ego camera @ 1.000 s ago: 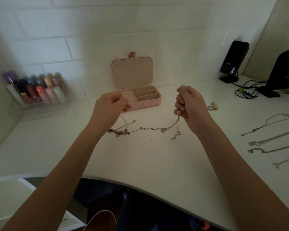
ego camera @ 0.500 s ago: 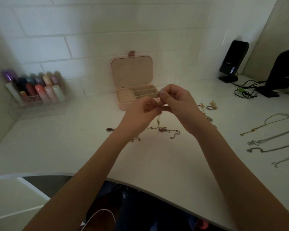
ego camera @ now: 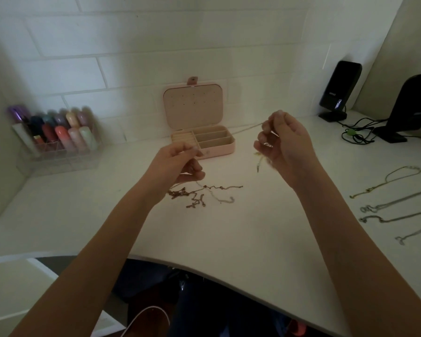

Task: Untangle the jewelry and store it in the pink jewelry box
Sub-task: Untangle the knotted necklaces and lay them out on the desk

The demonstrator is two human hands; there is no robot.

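Chain point(ego camera: 247, 128) pinched between both hands' fingers point(ego camera: 265, 126)

Two bare forearms in shot, no sleeves anywhere up to the frame edge. Left hand point(ego camera: 178, 164) and right hand point(ego camera: 282, 144) carry no rings, no watch, no bracelets. Fingernails look short and plain.
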